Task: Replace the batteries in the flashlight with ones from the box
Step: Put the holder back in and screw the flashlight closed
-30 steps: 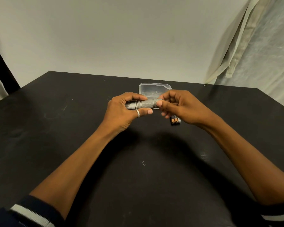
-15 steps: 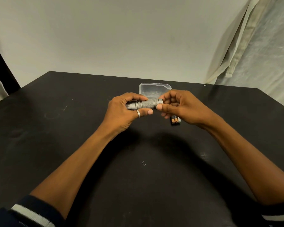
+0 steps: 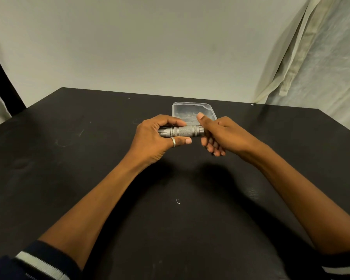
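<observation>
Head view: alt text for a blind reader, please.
Two hands hold a grey flashlight level above a black table: the left hand grips its head end, the right hand its tail end. A clear box sits on the table just behind.

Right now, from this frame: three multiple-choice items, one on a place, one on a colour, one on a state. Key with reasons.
1. Where is the clear box?
A) on the table, beyond the flashlight
B) on the floor
C) at the table's near edge

2. What colour is the flashlight?
A) red
B) yellow
C) metallic grey

3. How is the flashlight?
A) lying on the table
B) held level above the table
C) standing in the box

Key: 1 A, the box sits on the table just behind the knuckles; 2 C, its grey knurled barrel shows; 3 B, the left hand grips the head end and the right hand the tail end.
</observation>
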